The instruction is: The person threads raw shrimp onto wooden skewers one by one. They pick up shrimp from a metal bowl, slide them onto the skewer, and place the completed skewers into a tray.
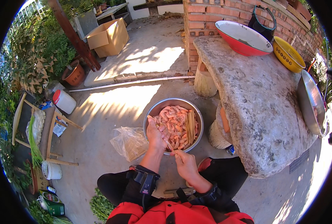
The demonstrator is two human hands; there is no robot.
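Note:
A steel basin (180,100) full of raw shrimp (173,116) stands on the ground before me. A bundle of thin bamboo skewers (190,126) lies on the shrimp at the basin's right side. My left hand (155,134) is over the basin's left part, closed around what looks like a shrimp, mostly hidden by the fingers. My right hand (186,164), at the near rim, pinches the lower end of a single bamboo skewer (170,146). Its other end runs up to my left hand, where the tip is hidden.
A clear plastic bag (129,143) with sticks inside touches the basin's left side. Close on the right is a rough stone table (252,92), bearing a red enamel basin (244,39), a yellow basin (288,54) and a steel bowl (308,103). A wooden chair (49,131) stands left.

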